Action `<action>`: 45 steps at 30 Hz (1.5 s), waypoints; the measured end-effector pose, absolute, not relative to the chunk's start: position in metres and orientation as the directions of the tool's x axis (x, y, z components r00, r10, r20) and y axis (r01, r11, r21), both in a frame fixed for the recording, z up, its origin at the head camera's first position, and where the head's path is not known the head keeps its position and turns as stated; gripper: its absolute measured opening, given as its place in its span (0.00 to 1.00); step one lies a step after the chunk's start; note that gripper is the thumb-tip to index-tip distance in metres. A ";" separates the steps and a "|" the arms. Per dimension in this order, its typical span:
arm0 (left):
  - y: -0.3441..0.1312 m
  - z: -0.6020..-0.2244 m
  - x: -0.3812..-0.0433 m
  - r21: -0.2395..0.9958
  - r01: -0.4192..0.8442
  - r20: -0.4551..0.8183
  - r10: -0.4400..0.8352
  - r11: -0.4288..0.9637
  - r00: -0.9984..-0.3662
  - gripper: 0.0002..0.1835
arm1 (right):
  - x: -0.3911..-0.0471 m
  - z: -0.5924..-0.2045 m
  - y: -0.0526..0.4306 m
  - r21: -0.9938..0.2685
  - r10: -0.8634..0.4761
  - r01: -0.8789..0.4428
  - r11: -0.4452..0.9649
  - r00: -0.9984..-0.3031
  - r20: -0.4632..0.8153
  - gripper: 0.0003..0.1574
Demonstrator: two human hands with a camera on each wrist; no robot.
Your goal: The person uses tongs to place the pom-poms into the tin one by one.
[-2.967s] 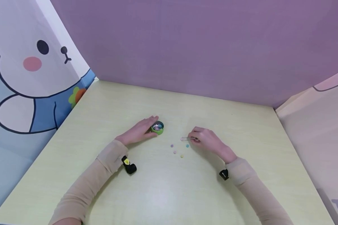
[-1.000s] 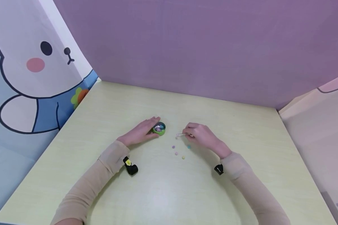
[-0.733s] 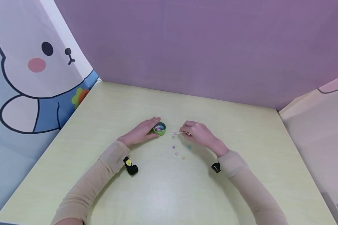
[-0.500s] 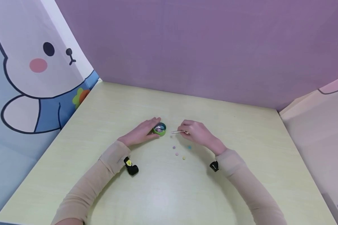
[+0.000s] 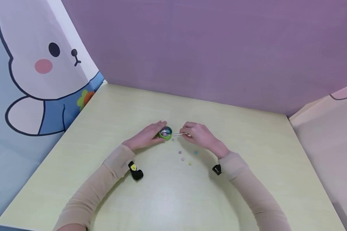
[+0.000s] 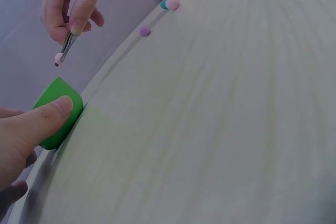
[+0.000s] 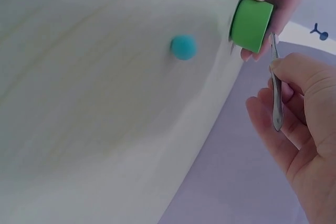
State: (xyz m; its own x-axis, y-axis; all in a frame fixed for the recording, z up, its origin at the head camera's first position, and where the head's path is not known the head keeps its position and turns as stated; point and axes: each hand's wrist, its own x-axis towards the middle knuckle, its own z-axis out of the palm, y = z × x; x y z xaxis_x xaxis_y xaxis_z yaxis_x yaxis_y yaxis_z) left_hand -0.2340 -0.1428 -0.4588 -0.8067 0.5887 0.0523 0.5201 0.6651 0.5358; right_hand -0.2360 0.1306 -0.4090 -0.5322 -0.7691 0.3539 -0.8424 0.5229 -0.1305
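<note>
At the far left we are seeing a rabbit-print cloth (image 5: 60,77) hanging beside the pale table (image 5: 162,202). With our left hand (image 5: 146,135) we are gripping the green bowl (image 5: 165,137), thumb along its near side and fingers along its far side; it is standing upright on the table, pink and blue balls (image 5: 165,134) lying inside. Just right of its rim, a pale pink ball (image 6: 59,57) is hanging clear of the table at the tips of the tweezers (image 7: 277,98). Nearer us, a purple ball (image 5: 180,152), a pink ball (image 5: 182,159), a yellow ball (image 5: 190,163) and a blue ball (image 5: 195,152) are lying apart, in that order rightward. Our right hand (image 5: 200,134) is pinching the tweezers narrowly between thumb and fingers. Past it, a black wrist strap (image 5: 217,169) is showing beside the sleeve (image 5: 235,165).
</note>
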 end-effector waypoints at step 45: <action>-0.133 -0.456 -0.232 0.537 0.524 0.040 0.600 0.661 -0.799 0.44 | -0.236 -0.406 0.125 -0.115 -0.742 -0.813 0.570 -0.570 0.353 0.07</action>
State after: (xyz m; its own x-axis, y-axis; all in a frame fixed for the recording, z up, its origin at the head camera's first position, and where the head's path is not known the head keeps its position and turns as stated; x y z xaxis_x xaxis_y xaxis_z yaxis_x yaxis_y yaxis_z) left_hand -0.2324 -0.1332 -0.4561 -0.7987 0.6004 0.0401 0.5239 0.6610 0.5373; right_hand -0.2359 0.1251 -0.4057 -0.5702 -0.7418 0.3530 -0.8133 0.5702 -0.1155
